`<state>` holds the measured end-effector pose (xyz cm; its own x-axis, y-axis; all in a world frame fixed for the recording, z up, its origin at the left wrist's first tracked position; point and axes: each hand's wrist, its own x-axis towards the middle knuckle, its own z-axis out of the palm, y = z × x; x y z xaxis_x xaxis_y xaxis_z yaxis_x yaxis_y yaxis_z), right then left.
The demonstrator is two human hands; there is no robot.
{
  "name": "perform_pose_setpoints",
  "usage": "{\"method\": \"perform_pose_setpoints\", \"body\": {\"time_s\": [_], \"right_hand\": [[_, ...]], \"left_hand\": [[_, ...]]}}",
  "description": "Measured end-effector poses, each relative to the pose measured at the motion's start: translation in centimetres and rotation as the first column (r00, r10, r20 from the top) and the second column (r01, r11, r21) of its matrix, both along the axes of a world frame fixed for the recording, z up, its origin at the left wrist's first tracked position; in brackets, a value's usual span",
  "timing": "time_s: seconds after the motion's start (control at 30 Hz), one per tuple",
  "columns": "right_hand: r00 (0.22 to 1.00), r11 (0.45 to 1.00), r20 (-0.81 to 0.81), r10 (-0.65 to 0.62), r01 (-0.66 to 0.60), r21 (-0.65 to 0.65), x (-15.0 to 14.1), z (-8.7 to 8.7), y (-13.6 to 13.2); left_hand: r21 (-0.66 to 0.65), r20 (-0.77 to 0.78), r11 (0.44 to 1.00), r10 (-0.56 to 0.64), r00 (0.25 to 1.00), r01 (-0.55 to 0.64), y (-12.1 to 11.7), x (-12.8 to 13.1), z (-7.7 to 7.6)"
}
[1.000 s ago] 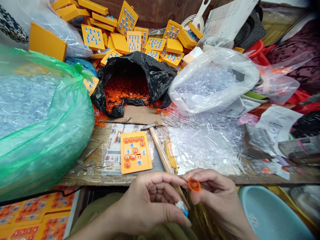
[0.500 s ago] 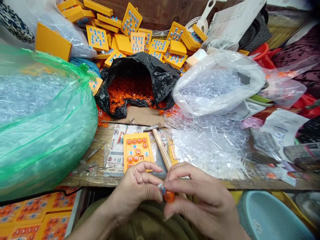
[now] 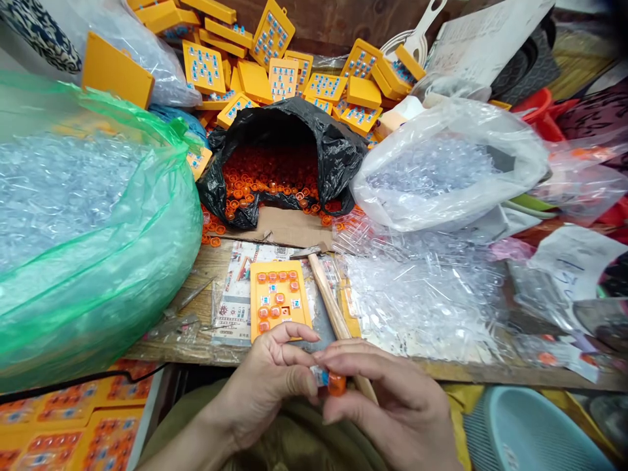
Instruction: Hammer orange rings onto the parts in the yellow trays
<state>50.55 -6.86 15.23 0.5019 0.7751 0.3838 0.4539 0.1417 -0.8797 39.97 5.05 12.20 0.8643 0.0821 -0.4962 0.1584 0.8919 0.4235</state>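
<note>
My left hand point(image 3: 267, 386) pinches a small clear and blue piece point(image 3: 320, 375) between thumb and fingers. Against it sits an orange cap point(image 3: 336, 384), gripped by the thumb and fingers of my right hand point(image 3: 392, 396); I cannot tell whether the two parts are joined. Just beyond my fingers a yellow panel point(image 3: 299, 327) lies on printed paper, with several orange caps and bare blue pieces set into it. A hammer point(image 3: 330, 297) with a wooden handle lies to the panel's right, its lower handle partly behind my right hand.
At the back, a black bag point(image 3: 338, 140) spills orange caps, with yellow panels point(image 3: 255, 82) heaped behind. A green bag point(image 3: 161, 261) at left and a white bag point(image 3: 373, 203) at right hold clear parts. Loose clear parts point(image 3: 417, 294) cover the right bench; a blue basket point(image 3: 534, 425) stands below.
The scene has shifted slightly rightward in view. Both hands stay together holding the small parts; my right fingers have closed a little more over them.
</note>
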Motion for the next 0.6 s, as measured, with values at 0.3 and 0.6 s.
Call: {"method": "perform_pose_setpoints", "body": {"time_s": [0.3,0.6], "right_hand": [[0.995,0.995,0.034,0.096,-0.096,-0.003,-0.15,0.46,0.48],[0.994,0.995,-0.053,0.099,-0.098,0.016,-0.30,0.36,0.69]], "left_hand": [[-0.049,0.015,0.999,0.020,1.000,-0.020,0.18,-0.34,0.09],[-0.052,-0.002,0.998,0.037,0.999,-0.037,0.04,-0.50,0.22]]}}
